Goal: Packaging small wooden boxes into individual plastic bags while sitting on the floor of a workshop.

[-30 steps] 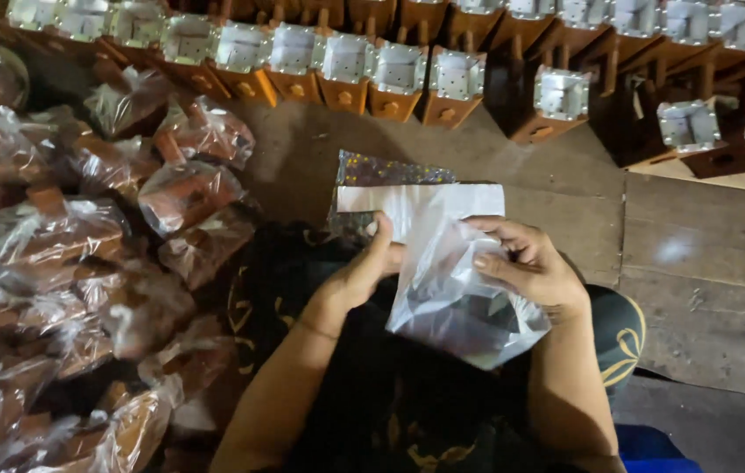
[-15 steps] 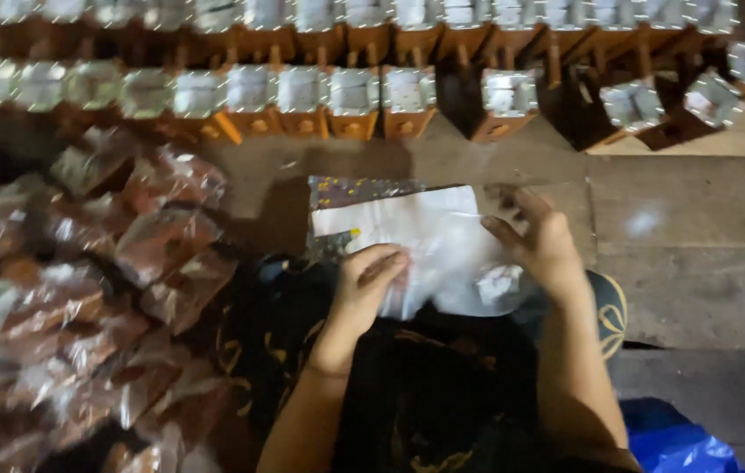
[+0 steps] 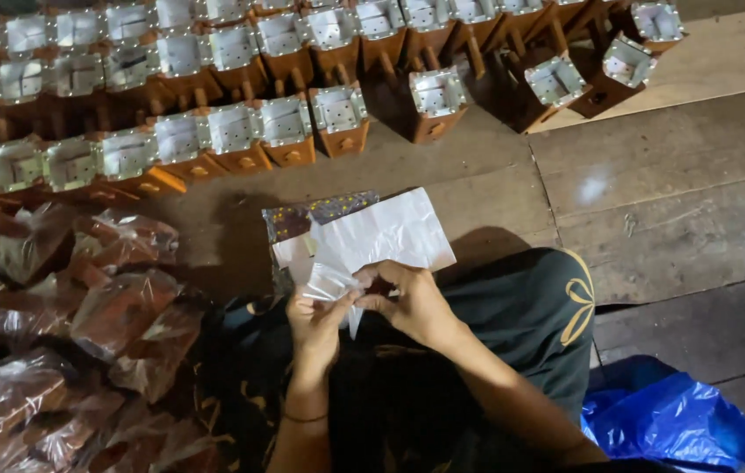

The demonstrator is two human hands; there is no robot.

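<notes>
Change: the clear plastic bag (image 3: 330,282), held wide open a second ago, is now bunched small.
Hands: left hand (image 3: 314,317) and right hand (image 3: 414,304) both pinch it, over the lap.
Nearby: stack of flat bags (image 3: 372,235) on the wooden floor (image 3: 653,193).

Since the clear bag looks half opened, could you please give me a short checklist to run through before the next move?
1. Both hands on the clear plastic bag: ok; left hand and right hand pinch it.
2. Bag mouth open: cannot tell.
3. Stack of flat bags within reach: ok, on the floor just ahead.
4. Unwrapped wooden pieces available: ok, rows ahead.
5. Wrapped pieces kept apart: ok, piled to the left.
</notes>
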